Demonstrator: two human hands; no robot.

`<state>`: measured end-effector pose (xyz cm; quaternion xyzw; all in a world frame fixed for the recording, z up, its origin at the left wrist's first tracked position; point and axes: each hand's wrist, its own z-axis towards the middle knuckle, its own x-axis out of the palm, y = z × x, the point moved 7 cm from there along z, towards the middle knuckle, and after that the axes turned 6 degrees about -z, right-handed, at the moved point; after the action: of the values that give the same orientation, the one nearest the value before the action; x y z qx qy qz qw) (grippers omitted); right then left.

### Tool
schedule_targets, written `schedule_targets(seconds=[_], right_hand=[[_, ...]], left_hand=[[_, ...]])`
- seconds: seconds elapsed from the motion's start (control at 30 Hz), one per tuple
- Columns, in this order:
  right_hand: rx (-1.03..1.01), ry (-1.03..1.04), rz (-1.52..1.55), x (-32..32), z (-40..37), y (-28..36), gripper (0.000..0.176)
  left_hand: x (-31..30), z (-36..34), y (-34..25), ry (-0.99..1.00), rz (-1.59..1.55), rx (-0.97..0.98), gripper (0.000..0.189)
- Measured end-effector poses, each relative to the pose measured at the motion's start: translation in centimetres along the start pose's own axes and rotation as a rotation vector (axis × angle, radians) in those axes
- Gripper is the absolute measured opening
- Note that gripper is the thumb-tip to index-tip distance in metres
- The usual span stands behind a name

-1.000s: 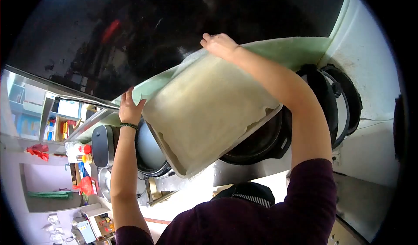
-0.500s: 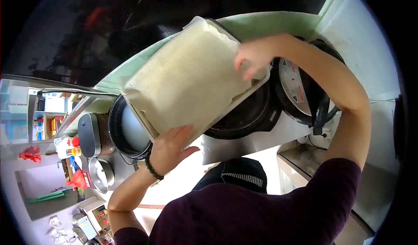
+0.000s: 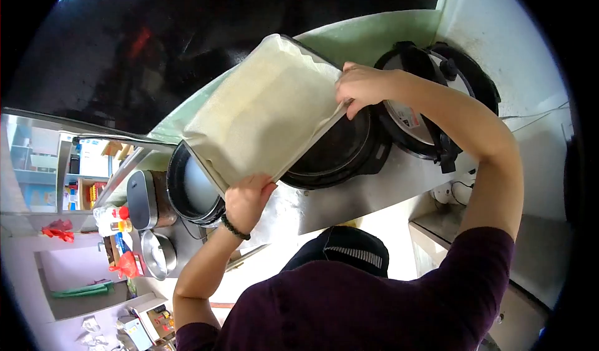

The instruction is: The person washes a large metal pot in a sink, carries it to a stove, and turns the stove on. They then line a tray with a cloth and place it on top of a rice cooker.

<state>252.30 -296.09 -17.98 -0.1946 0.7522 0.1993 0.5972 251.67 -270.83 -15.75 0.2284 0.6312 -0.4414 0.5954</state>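
A rectangular baking tray [image 3: 321,54], its dark edge showing at the far side, is covered by a cream, finely textured liner [image 3: 259,111]. The liner rises in folds along the rim. My left hand [image 3: 246,198] is closed on the near left corner, thumb pressed in. At the right corner my right hand [image 3: 362,89] grips the edge, its fingers curled over liner and rim. Held tilted, the tray covers part of a round black pan [image 3: 340,148] and part of a black pot [image 3: 198,182] with whitish content.
A large black-rimmed round appliance [image 3: 409,111] stands right of the pan on the metal counter [image 3: 355,204]. Left of the pot are a grey-topped container [image 3: 142,195] and a steel bowl [image 3: 159,254]. A dark glossy panel [image 3: 187,45] overhangs the back.
My right hand has come down from above the liner and closed on the right corner. My left hand has changed from spread fingers to a grip. The whole view has shifted slightly.
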Motion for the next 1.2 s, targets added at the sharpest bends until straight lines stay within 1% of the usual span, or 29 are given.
schedule_targets(seconds=[0.03,0.13,0.23,0.27,0.3,0.33,0.37,0.4,0.47,0.5,0.53,0.57,0.6,0.63,0.67,0.73,0.77,0.8,0.87,0.93,0.97,1.0,1.07,1.1,1.17,1.2], right_hand=[[-0.016,-0.093,0.037,-0.3,-0.1,-0.2,0.025],[-0.007,-0.099,0.026,-0.6,-0.4,-0.5,0.029],[0.016,-0.065,0.039,-1.7,-0.9,-0.4,0.030],[0.012,-0.067,0.034,-2.1,-0.9,-0.5,0.030],[0.096,-0.104,0.151,-2.8,-0.7,-1.2,0.031],[0.177,-0.141,0.267,-3.4,-0.6,-1.9,0.032],[0.169,-0.293,0.166,-5.0,-0.4,-2.1,0.035],[0.159,-0.295,0.161,-5.1,0.4,-2.7,0.035],[0.643,-0.358,0.076,-5.4,1.2,-6.7,0.038],[0.753,-0.320,-0.053,-5.5,1.5,-7.2,0.041],[0.757,-0.331,-0.057,-5.2,2.0,-7.4,0.041],[0.782,-0.285,-0.049,-4.2,2.6,-7.8,0.043],[0.804,-0.234,-0.039,-3.3,3.2,-8.0,0.044],[0.814,-0.203,-0.014,-2.4,3.7,-8.1,0.042],[0.815,-0.201,-0.016,-2.0,3.8,-8.6,0.042],[0.757,-0.134,-0.052,-0.8,3.9,-9.3,0.039],[0.777,-0.142,0.024,-1.5,2.7,-9.1,0.035],[0.774,-0.136,0.019,-2.0,1.7,-9.3,0.035],[0.817,-0.112,0.112,-2.8,-0.6,-10.1,0.033],[0.842,-0.133,0.133,-3.5,-3.2,-11.0,0.034],[0.866,-0.165,0.155,-3.8,-4.3,-11.6,0.036],[0.863,-0.162,0.144,-3.3,-5.1,-12.4,0.036],[0.897,-0.182,0.153,-2.6,-6.1,-13.3,0.039],[0.876,-0.284,0.125,-2.6,-6.6,-13.0,0.038],[0.900,-0.318,0.113,-1.3,-6.7,-13.4,0.037],[0.918,-0.344,0.111,-0.9,-6.8,-13.3,0.037]], left_hand=[[0.0,0.0,0.0,-0.004,0.007,0.004,0.017],[-0.6,-0.1,-0.6,-0.072,0.025,0.055,0.018],[-1.6,-0.2,-0.6,-0.083,-0.055,-0.002,0.022],[-1.8,-0.3,0.1,-0.068,-0.175,-0.069,0.025],[-2.0,-0.6,0.8,-0.054,-0.294,-0.139,0.028],[-2.4,-0.5,1.7,-0.061,-0.292,-0.147,0.028],[-3.2,-0.3,3.5,-0.117,-0.287,-0.215,0.030],[-3.9,0.0,5.5,-0.173,-0.281,-0.279,0.032],[-6.3,0.3,8.3,-0.464,0.038,-0.214,0.038],[-6.3,0.0,10.3,-0.489,0.234,-0.285,0.047],[-5.8,-0.5,12.5,-0.479,0.275,-0.325,0.059],[-4.4,-0.8,15.1,-0.345,0.045,-0.478,0.064],[-3.1,-1.2,16.1,-0.201,-0.188,-0.628,0.070],[-2.2,-1.5,16.0,-0.158,-0.343,-0.668,0.074],[-1.9,-1.4,16.5,-0.157,-0.345,-0.667,0.074],[-1.2,-0.6,17.7,-0.238,-0.331,-0.528,0.072],[-0.8,0.2,18.5,-0.234,-0.317,-0.526,0.069],[-1.0,1.2,18.6,-0.224,-0.313,-0.518,0.062],[-1.3,3.4,18.0,-0.244,-0.329,-0.374,0.052],[-1.2,5.5,16.4,-0.231,-0.496,-0.313,0.046],[-1.2,6.5,15.2,-0.202,-0.493,-0.318,0.053],[-0.5,7.4,15.8,-0.211,-0.501,-0.320,0.053],[0.3,9.2,15.9,-0.257,-0.191,-0.212,0.063],[0.6,9.8,16.1,-0.264,-0.193,-0.206,0.063],[1.7,10.6,17.3,-0.196,-0.177,-0.330,0.070],[1.9,11.0,17.6,-0.197,-0.180,-0.327,0.070]])
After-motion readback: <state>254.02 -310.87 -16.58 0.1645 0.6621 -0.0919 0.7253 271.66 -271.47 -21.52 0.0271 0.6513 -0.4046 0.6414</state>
